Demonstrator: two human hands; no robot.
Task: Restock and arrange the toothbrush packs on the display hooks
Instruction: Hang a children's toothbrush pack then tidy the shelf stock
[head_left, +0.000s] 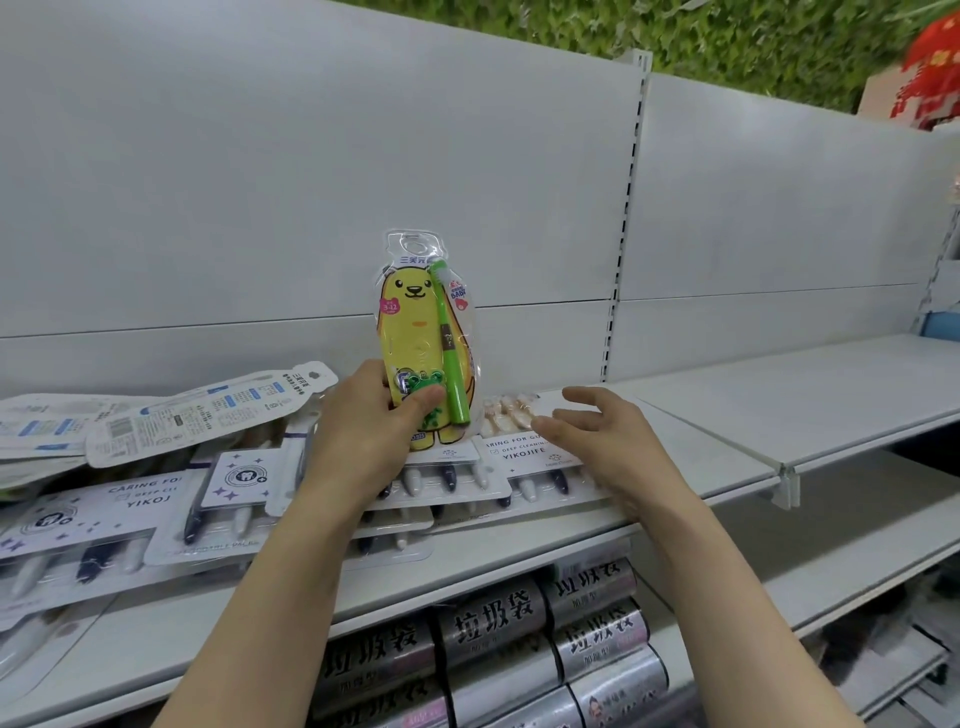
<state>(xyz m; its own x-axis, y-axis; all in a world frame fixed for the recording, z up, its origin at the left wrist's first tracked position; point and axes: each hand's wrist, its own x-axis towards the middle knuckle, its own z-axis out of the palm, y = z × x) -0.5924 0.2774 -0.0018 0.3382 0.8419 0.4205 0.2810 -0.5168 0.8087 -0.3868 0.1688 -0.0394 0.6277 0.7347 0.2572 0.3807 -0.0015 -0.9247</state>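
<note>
One kids' toothbrush pack (423, 338) is up, left hand (371, 421) fingers clamped on it, right hand (605, 431) fingers apart, many packs (156, 499) still heaped on the shelf (779, 410), none hung.

"3-12" and "BABY" on yellow bear toothbrush pack (423, 338); "YIKOJIFE", "DEEP CLEANING" on white pack (524, 452); "垃圾袋" on silver rolls (493, 621).

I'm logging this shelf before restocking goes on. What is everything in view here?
children's toothbrush pack: one, yellow with green brush, held upright above the shelf
white toothbrush packs: several, exact count unclear, lying flat in a loose pile on shelf left
shelf: grey, right part bare
rolls: several, silver with black lettering, shelf below
left hand: grips yellow pack's lower end
right hand: open, fingers relaxed, over the white packs
</note>
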